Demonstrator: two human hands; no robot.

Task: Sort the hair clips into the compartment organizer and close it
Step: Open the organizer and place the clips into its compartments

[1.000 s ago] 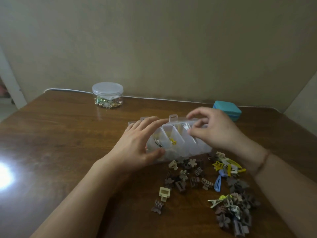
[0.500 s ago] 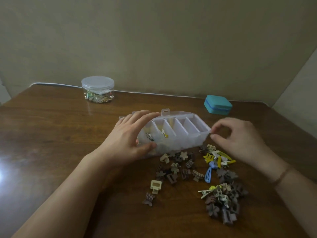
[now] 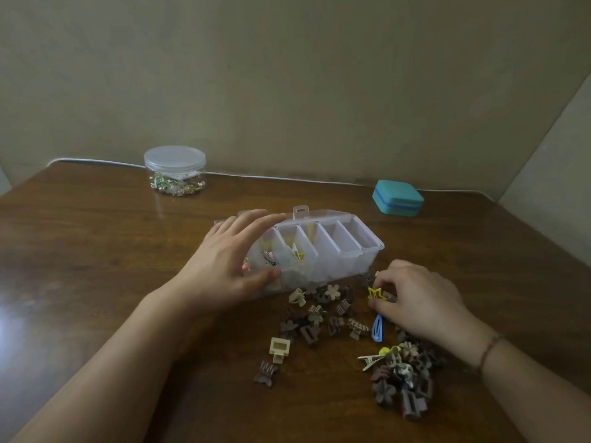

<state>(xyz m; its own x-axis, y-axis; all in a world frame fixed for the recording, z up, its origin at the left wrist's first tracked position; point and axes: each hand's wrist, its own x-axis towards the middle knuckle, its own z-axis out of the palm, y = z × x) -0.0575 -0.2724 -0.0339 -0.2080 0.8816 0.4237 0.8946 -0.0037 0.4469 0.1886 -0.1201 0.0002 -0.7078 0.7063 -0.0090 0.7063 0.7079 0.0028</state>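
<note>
Organizer: the clear plastic compartment organizer sits open at the middle of the brown wooden table, its lid tilted back toward 12 o'clock; a few small clips lie in the left compartments, the right ones look bare.
Left hand: the left hand rests on the organizer's 9 o'clock end, fingers straight across the top and thumb against the near wall.
Right hand: the right hand is down on the table at 4 o'clock from the organizer, fingers curled, pinching a yellow star-shaped hair clip.
Loose clips: a scatter of brown and beige claw hair clips lies just at 6 o'clock of the organizer; a blue snap clip lies beside the right hand; a second heap of brown flower clips lies farther toward 5 o'clock.
Far edge: a round clear plastic jar with a lid stands at 11 o'clock; a teal square case sits at 1 o'clock.
</note>
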